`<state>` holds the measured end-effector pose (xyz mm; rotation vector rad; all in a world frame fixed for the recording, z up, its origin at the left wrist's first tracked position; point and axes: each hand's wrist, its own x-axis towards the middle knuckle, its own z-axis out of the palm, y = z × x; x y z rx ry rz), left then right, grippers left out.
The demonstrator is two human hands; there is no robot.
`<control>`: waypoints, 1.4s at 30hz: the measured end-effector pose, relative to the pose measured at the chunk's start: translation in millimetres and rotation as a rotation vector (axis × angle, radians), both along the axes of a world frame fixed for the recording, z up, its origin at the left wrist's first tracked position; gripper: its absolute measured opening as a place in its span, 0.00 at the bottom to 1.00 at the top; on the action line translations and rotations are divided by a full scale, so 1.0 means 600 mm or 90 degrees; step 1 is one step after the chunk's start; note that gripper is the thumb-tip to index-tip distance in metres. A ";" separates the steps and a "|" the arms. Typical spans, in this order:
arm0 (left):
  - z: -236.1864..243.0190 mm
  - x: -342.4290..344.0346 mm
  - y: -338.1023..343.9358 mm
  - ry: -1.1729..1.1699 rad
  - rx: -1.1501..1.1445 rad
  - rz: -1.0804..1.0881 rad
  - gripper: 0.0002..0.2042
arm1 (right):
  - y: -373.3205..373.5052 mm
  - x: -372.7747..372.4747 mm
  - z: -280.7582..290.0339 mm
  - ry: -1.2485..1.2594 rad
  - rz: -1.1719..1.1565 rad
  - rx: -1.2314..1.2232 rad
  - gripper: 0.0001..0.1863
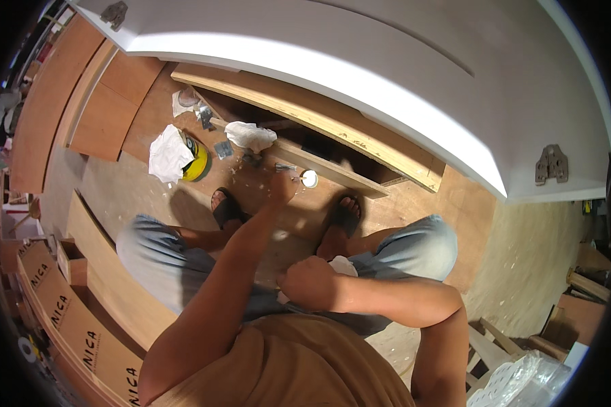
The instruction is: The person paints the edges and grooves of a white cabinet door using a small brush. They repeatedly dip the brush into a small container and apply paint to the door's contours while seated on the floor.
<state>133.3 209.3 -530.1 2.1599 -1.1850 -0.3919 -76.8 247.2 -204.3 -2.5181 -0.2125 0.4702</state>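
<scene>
My left hand point(284, 186) reaches down to the floor between my feet, its fingers closed beside a small round container with white contents point(309, 178). Whatever it grips is too small to make out. A thin pale stick seems to run between the fingers and that container. Just beyond the fingertips lies a small grey metal piece point(285, 167). Held close to my lap, my right hand point(309, 283) is curled round a white cloth or tissue point(344, 266), which pokes out on both sides of the fist.
A yellow can point(197, 159) stands left, with a white cloth point(170, 154) over it. Another crumpled white cloth point(250, 136) lies near a wooden board point(332, 169). Ahead is a white cabinet panel point(319, 64) with a metal hinge point(553, 165). Long cardboard boxes point(68, 305) flank the left.
</scene>
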 end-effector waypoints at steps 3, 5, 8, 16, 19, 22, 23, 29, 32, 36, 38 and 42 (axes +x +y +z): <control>0.019 -0.044 -0.045 -0.017 0.166 -0.020 0.07 | -0.015 -0.012 0.007 0.043 -0.025 0.017 0.10; 0.013 -0.049 -0.065 -0.022 0.229 -0.003 0.08 | -0.016 -0.007 0.013 0.068 -0.036 0.022 0.10; 0.009 -0.053 -0.080 0.006 0.263 0.023 0.09 | -0.020 -0.004 0.016 0.083 -0.044 0.019 0.11; -0.008 -0.049 -0.078 0.030 0.279 0.064 0.09 | -0.017 0.007 0.020 0.116 -0.019 0.004 0.12; 0.006 -0.065 -0.076 0.053 0.223 0.089 0.08 | -0.022 0.011 0.028 0.147 -0.005 -0.021 0.11; -0.003 -0.066 -0.066 0.098 0.132 0.123 0.08 | -0.017 0.016 0.026 0.163 0.011 -0.044 0.12; -0.009 -0.067 -0.066 0.096 0.126 0.147 0.09 | -0.017 0.018 0.027 0.164 0.012 -0.044 0.12; -0.069 -0.064 -0.061 0.195 0.026 0.281 0.10 | -0.015 0.035 0.031 0.170 0.022 -0.061 0.14; -0.095 -0.061 -0.052 0.256 0.005 0.289 0.11 | -0.013 0.029 0.018 0.162 -0.001 -0.049 0.13; -0.156 -0.043 -0.014 0.543 -0.207 0.273 0.10 | 0.004 0.029 0.005 0.157 -0.019 -0.078 0.06; -0.176 -0.050 -0.016 0.580 -0.179 0.241 0.10 | 0.032 0.028 -0.060 0.114 -0.111 -0.024 0.06; -0.151 -0.002 -0.045 0.629 -0.142 0.194 0.09 | 0.074 0.024 -0.178 -0.091 0.003 -0.196 0.04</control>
